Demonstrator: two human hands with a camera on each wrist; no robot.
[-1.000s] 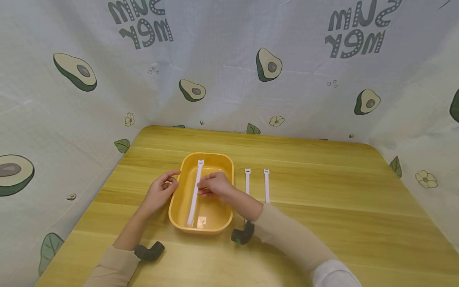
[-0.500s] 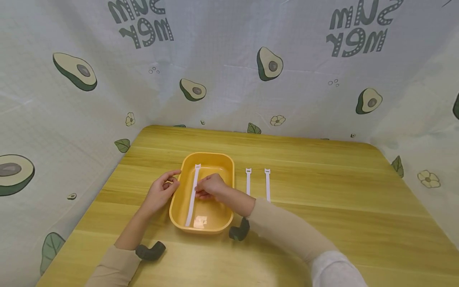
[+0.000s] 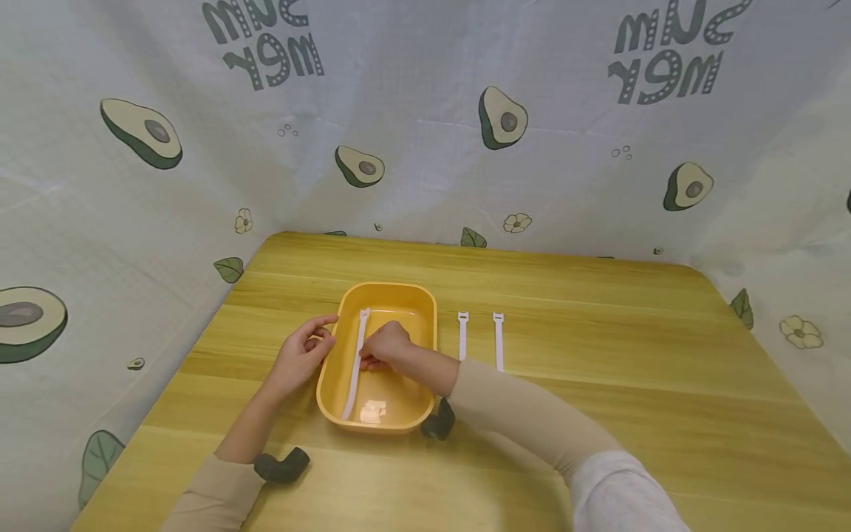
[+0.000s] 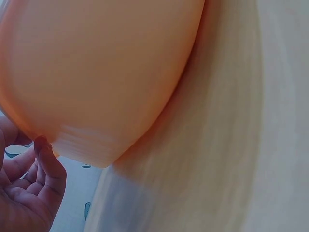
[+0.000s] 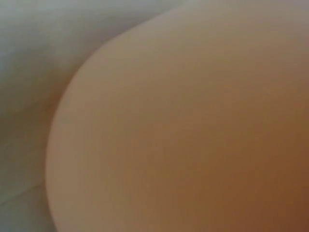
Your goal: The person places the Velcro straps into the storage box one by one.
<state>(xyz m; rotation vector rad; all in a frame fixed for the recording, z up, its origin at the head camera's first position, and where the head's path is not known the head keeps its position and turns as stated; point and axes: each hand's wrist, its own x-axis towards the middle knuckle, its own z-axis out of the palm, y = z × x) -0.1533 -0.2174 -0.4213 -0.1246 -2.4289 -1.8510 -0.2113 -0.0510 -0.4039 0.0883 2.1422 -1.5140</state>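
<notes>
An orange-yellow plastic tub [image 3: 435,325] with rounded corners sits on the table. My left hand [image 3: 299,353] pinches its left rim between thumb and finger; the left wrist view shows these fingertips [image 4: 43,145] at the rim. Inside, a white cable strap [image 3: 352,384] with a slotted head lies lengthwise along the left side, head at the far end. My right hand [image 3: 388,346] reaches over the right rim and pinches the strap near its middle; the thumb is partly hidden. In the right wrist view the blurred tub wall [image 5: 169,135] fills most of the picture, and the hand is out of sight.
Two more white straps, the nearer one [image 3: 462,336] and the outer one [image 3: 499,340], lie right of the tub, their lower ends behind the right sleeve [image 3: 525,414]. Dark wrist mounts show at the left wrist [image 3: 282,465] and right wrist [image 3: 439,421]. A printed curtain [image 3: 425,148] hangs behind the table.
My right hand has shifted slightly left and lower in the tub, and the strap has moved with it toward the left wall and nearer me. The left hand keeps its place at the rim.
</notes>
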